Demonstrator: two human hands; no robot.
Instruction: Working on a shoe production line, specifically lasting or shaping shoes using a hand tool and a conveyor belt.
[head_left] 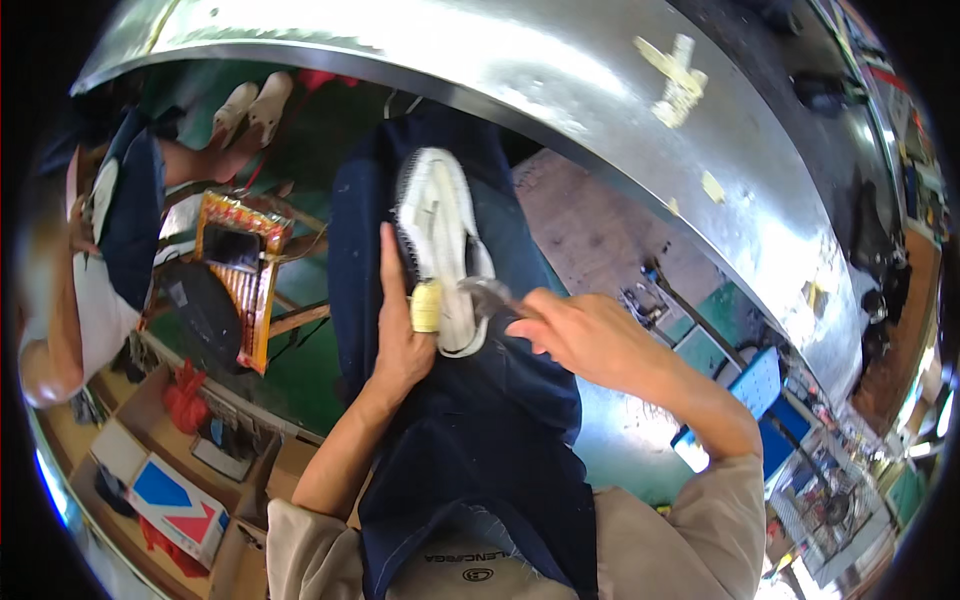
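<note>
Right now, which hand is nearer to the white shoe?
Left. The left hand is against the left edge of the white shoe, toward its near end; the right hand is off to its right, gripping a hammer whose head is over the shoe.

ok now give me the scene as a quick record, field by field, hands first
left hand: grips the white shoe piece at its left edge; yellow wrap on one digit
right hand: holds a hammer, head over the piece's nearer half; contact unclear
support: dark blue apron across the lap
ahead: metal bench with tape scraps
far left: another person, seated
</note>
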